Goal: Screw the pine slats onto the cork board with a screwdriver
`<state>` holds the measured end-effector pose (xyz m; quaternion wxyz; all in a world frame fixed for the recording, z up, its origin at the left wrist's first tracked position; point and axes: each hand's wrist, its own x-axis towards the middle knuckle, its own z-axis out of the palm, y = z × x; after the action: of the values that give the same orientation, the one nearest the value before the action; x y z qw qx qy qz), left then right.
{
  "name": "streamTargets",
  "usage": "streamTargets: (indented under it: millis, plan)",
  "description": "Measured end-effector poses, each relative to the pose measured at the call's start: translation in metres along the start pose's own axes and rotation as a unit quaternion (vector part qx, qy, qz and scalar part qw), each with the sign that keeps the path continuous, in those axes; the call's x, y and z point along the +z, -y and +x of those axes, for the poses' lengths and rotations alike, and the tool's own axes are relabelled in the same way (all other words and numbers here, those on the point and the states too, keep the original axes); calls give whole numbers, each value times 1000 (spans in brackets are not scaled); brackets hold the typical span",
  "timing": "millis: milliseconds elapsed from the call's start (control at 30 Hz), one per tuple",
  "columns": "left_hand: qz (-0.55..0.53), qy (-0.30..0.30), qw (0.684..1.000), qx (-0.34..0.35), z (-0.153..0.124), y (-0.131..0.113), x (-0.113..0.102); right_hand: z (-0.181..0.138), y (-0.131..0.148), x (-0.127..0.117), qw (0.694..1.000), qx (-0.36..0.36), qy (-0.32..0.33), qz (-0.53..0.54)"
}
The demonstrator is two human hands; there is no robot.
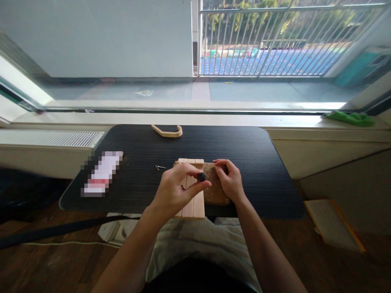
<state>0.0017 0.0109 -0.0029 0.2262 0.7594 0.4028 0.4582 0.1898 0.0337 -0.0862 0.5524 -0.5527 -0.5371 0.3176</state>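
1. The hands are close together over the table (259,179): the left hand (178,186) pinches a small black knob (202,177) between thumb and forefinger; the right hand (230,182) has its fingertips drawn together, but whether they grip anything cannot be told.
2. The knob is raised above the wooden panel (198,205) and the brown block (213,190), close to where the two meet. It lies to the left of the right hand's fingertips, a small gap away. One end seems to face the person, so its long axis cannot be judged.
3. The panel's grooves run from the person toward the window; its near end reaches the table's near edge. The left hand, partly covering it, is the nearer.
4. The block sits at the panel's right side, with the right hand over its right part.
5. A few screws (161,167) lie left of the panel, nearer the left hand.
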Motion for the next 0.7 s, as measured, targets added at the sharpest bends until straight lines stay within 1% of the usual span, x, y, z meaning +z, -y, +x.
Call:
streamTargets:
  millis: [267,567,633,700]
  plan:
    - [24,18,999,32,0,3,-1,0,-3,0,1000,-2,-2,3]
    - [69,45,994,76,2,0,-3,0,-2,0,1000,-1,1,5]
    - [76,58,992,77,3,-1,-4,0,-2,0,1000,0,2,5]
    - [86,82,990,75,5,-2,-7,0,-2,0,1000,0,1,8]
